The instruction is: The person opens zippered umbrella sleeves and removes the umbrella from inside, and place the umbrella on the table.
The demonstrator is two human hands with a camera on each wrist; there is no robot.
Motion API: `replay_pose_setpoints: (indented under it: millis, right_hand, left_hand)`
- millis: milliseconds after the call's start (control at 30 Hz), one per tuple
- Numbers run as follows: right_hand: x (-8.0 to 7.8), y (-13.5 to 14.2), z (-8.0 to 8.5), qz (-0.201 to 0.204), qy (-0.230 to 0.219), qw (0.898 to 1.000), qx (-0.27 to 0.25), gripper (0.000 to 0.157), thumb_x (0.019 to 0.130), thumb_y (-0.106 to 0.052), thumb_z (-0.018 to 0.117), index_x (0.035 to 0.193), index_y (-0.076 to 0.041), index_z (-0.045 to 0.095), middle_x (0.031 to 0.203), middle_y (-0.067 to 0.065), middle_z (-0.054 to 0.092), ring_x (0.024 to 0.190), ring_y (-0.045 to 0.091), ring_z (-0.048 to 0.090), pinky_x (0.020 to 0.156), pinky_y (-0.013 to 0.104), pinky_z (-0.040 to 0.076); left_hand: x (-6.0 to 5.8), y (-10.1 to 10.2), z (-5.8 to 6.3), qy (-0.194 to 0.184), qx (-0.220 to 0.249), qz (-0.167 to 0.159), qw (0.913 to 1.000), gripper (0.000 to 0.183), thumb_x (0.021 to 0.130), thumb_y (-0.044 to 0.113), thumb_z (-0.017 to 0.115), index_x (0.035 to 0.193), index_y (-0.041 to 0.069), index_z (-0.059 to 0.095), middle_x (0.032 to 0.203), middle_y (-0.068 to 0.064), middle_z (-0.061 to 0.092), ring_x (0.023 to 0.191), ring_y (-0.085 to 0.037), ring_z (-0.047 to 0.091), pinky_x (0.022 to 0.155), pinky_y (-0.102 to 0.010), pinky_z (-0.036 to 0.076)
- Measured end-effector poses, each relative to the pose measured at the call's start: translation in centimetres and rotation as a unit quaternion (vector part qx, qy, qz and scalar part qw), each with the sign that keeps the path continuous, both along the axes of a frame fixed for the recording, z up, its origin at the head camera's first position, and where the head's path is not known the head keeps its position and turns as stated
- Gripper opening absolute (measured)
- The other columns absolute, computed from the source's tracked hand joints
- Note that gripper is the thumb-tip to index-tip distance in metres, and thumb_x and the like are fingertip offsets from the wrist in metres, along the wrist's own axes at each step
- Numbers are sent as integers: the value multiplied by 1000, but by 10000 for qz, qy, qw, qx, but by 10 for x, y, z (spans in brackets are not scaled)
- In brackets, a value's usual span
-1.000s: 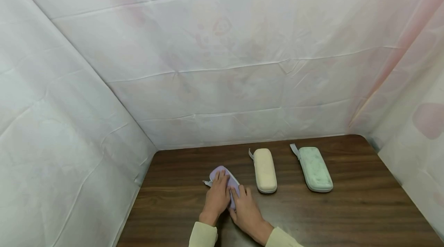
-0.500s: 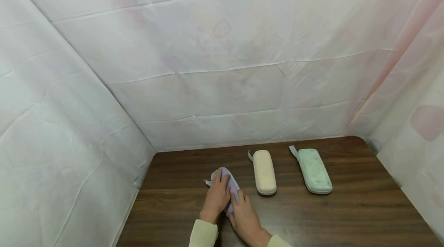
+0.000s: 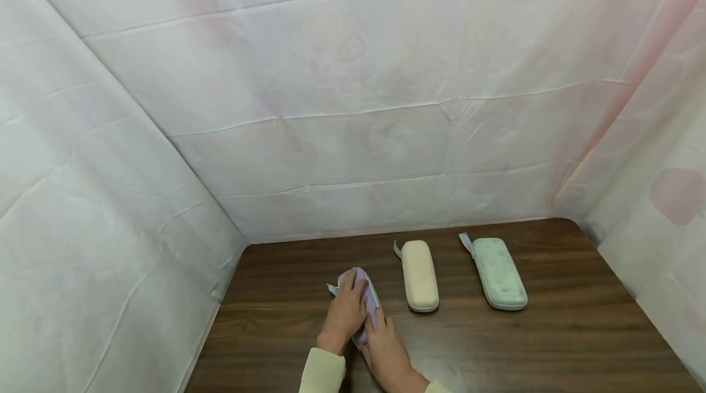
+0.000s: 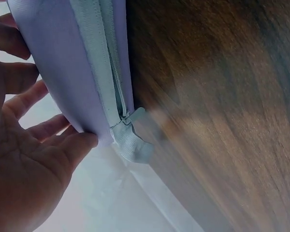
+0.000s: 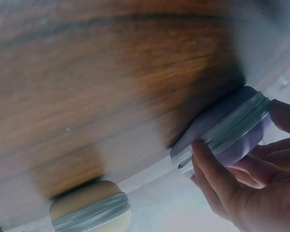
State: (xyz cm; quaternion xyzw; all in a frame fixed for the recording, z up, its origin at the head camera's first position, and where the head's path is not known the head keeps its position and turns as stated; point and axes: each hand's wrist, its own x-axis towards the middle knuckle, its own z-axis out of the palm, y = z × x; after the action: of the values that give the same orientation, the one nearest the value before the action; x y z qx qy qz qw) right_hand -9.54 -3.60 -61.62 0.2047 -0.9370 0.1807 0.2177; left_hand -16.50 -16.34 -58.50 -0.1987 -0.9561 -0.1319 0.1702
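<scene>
1. Centrally, at the lower part of the head view, an elongated purple case with rounded ends point(image 4: 67, 63) lies aslant beneath 2 hands, on a dark brown wood-grain table point(image 3: 540, 350).
2. The left hand point(image 3: 344, 313) has its fingers spread over the case's upper part; in the left wrist view the digits are bent, partly closed, their tips against the purple shell.
3. The right hand point(image 3: 388, 350) grips the case's near end. At the right of the right wrist view its digits are curled about that end, 1 fingertip on the pale grey zip band point(image 4: 94, 53).
4. A short grey fabric tab point(image 4: 136, 147) projects from the band, beside the zip slider, near the middle of the left wrist view; whether the zip is fully fastened cannot be told.
5. To the right of the hands, well apart from them, lies a cream oblong case point(image 3: 420, 276); a mottled pale green oblong case point(image 3: 500, 273) lies farther right. Each bears 1 grey strap at its upper left.
6. Pale yellow-green sleeves point(image 3: 322, 371) enter at the bottom edge.
7. Creased whitish sheeting with faint pink patches point(image 3: 331, 74) fills the upper frame and both sides.
</scene>
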Motion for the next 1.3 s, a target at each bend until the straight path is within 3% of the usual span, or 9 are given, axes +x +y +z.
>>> replay_pose_setpoints:
  millis: [200, 533, 800, 967, 1100, 1200, 1300]
  right_hand:
    - [0, -2, -3, -33, 182, 9998, 46, 69, 71, -32, 99, 126, 1, 73, 114, 16, 55, 86, 25, 57, 62, 27, 57]
    - [-2, -3, -10, -208, 995, 9948, -48, 68, 56, -34, 103, 111, -3, 78, 109, 14, 57, 78, 23, 55, 56, 23, 53]
    - [-4, -6, -20, -196, 1488, 9884, -220, 53, 49, -12, 100, 97, -5, 77, 110, 17, 59, 75, 23, 53, 57, 25, 52]
    - [-5, -8, -24, -110, 1580, 9868, -340, 40, 60, 2, 87, 98, -5, 75, 109, 19, 58, 75, 25, 53, 59, 28, 54]
    - [-3, -5, -21, 171, 1098, 9931, -366, 43, 64, 13, 81, 104, -3, 74, 111, 21, 57, 81, 28, 56, 63, 31, 57]
    - [-2, 2, -15, 522, 137, 9972, -519, 50, 69, 15, 82, 116, -1, 74, 117, 21, 55, 90, 30, 59, 70, 34, 59]
    - [-2, 9, -6, 806, -852, 9869, -1107, 51, 77, 13, 79, 126, 0, 72, 122, 18, 54, 100, 30, 61, 77, 35, 59]
  left_hand:
    - [-1, -1, 0, -141, 219, -198, 9995, 29, 92, -2, 71, 121, -1, 68, 143, -28, 57, 133, -43, 57, 95, -51, 59]
    - [-5, -3, -3, -526, 466, -293, 9971, 30, 95, -2, 67, 125, 0, 68, 149, -26, 54, 140, -41, 53, 107, -53, 52]
    - [-6, -4, -2, -744, 613, -416, 9945, 32, 94, -6, 65, 125, 0, 68, 152, -27, 52, 143, -42, 50, 109, -54, 50]
    - [-8, -5, -5, -735, 714, -513, 9934, 33, 93, -7, 65, 124, 0, 68, 152, -25, 53, 143, -42, 50, 111, -55, 49]
    - [-9, -6, -8, -813, 802, -520, 9921, 32, 95, -6, 64, 126, 0, 68, 154, -25, 52, 146, -42, 47, 112, -56, 47]
    - [-7, -6, -10, -832, 908, -498, 9911, 30, 97, -5, 63, 126, 0, 68, 155, -26, 52, 146, -44, 46, 113, -58, 45]
    - [-3, -4, -10, -754, 1059, -396, 9907, 30, 98, -5, 63, 128, -2, 68, 153, -28, 53, 145, -47, 46, 113, -60, 44]
